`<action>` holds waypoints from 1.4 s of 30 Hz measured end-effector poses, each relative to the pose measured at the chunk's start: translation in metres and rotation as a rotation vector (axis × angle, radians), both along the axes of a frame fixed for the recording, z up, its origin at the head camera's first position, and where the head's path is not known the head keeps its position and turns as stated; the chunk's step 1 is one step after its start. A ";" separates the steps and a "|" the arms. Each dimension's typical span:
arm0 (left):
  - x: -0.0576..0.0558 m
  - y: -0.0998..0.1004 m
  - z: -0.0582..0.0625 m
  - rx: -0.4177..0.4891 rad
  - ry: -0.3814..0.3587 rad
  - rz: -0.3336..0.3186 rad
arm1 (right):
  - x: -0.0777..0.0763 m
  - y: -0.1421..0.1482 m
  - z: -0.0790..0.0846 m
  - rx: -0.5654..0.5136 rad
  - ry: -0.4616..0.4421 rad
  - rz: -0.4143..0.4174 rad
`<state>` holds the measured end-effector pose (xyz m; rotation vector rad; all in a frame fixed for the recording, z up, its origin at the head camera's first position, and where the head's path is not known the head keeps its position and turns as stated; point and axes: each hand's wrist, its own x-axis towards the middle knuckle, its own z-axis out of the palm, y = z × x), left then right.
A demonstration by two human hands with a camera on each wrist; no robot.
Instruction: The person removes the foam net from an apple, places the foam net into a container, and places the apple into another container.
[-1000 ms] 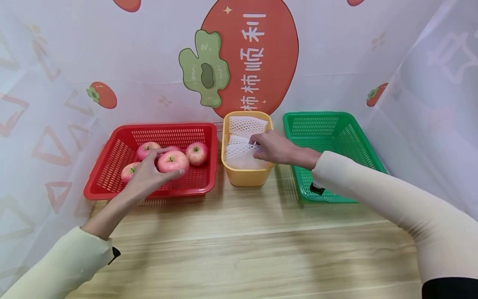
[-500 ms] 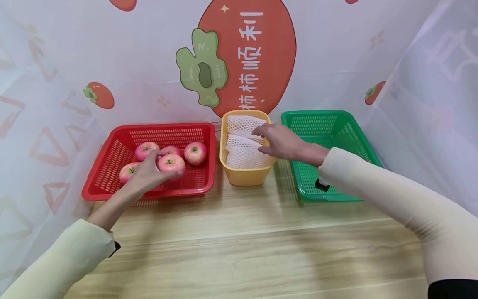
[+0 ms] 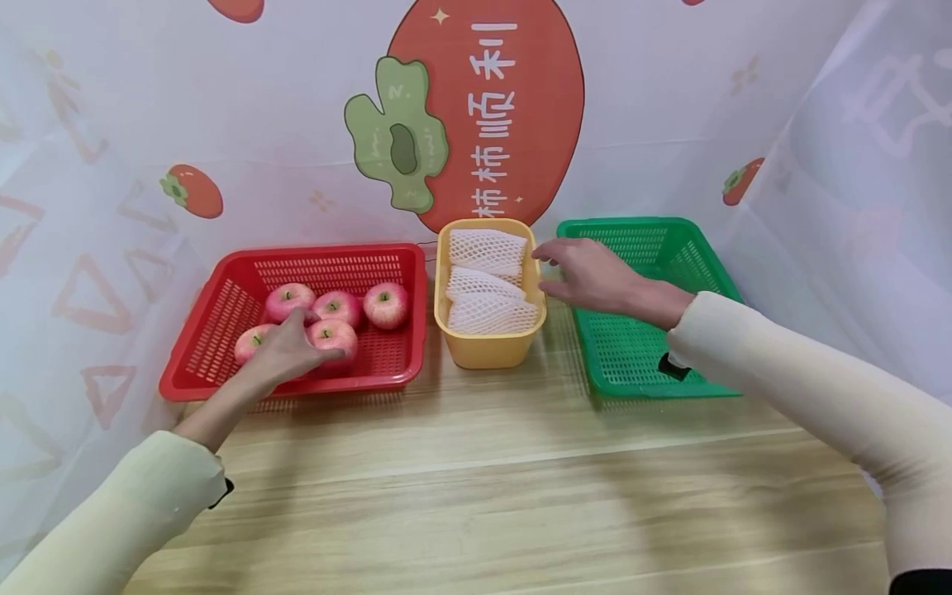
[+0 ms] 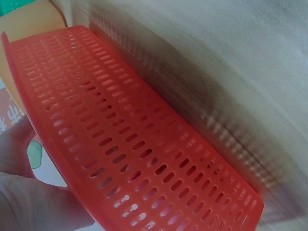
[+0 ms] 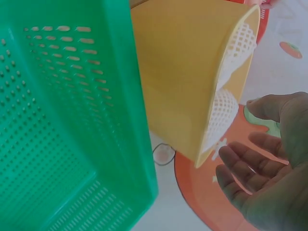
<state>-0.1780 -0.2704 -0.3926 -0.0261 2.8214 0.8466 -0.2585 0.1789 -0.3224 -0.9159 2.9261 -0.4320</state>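
Note:
In the head view, my left hand (image 3: 288,345) reaches into the red basket (image 3: 189,364) with thumb and fingers round the sides of an apple (image 3: 332,335). Beside that apple lie several others, among them a red apple (image 3: 387,305). The left wrist view shows only part of the hand above the basket wall, which hides the fingertips. My right hand (image 3: 595,275) hovers beside the right rim of a yellow bin (image 3: 492,354), fingers loosely spread and holding nothing. White foam net sleeves (image 3: 487,248) lie inside that bin.
A green basket (image 3: 617,355) stands to the right, partly under my right forearm. The baskets and bin rest on a wooden table (image 3: 476,479). Behind them hangs a printed white backdrop (image 3: 640,99), which also encloses both sides.
My left hand has lowered the apple deeper into the red basket. My right hand has drawn away from the foam net sleeves, moving right past the bin's rim with nothing in it.

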 end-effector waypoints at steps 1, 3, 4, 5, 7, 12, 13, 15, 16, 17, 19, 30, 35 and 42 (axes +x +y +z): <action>-0.001 -0.001 -0.001 -0.009 -0.002 -0.004 | 0.000 0.003 0.001 -0.003 0.006 -0.003; -0.002 -0.003 -0.002 -0.022 -0.001 -0.012 | 0.002 0.008 0.004 -0.005 0.018 -0.008; -0.003 -0.004 -0.003 -0.029 -0.003 -0.016 | 0.003 0.011 0.005 -0.004 0.022 -0.014; -0.004 -0.004 -0.004 -0.037 -0.003 -0.019 | 0.003 0.013 0.005 -0.002 0.027 -0.019; -0.005 -0.005 -0.004 -0.051 -0.013 -0.025 | 0.005 0.018 0.007 0.010 0.036 -0.027; -0.008 -0.008 -0.006 -0.078 -0.072 -0.047 | 0.009 0.030 0.007 0.042 0.050 -0.038; -0.007 -0.008 -0.006 -0.080 -0.084 -0.052 | 0.009 0.032 0.007 0.046 0.047 -0.043; -0.007 -0.008 -0.007 -0.087 -0.096 -0.062 | 0.011 0.035 0.006 0.056 0.036 -0.061; -0.007 -0.008 -0.008 -0.088 -0.099 -0.066 | 0.011 0.037 0.005 0.060 0.029 -0.070; -0.007 -0.008 -0.008 -0.087 -0.100 -0.069 | 0.012 0.039 0.005 0.065 0.023 -0.079; -0.006 -0.008 -0.009 -0.088 -0.097 -0.074 | 0.013 0.042 0.004 0.074 0.020 -0.087; -0.006 -0.008 -0.012 -0.124 -0.094 -0.078 | 0.015 0.060 -0.006 0.134 0.026 -0.094; -0.006 -0.008 -0.014 -0.141 -0.092 -0.084 | 0.016 0.064 -0.012 0.163 0.039 -0.103; -0.005 -0.008 -0.014 -0.122 -0.071 -0.096 | 0.017 0.067 -0.019 0.178 0.010 -0.137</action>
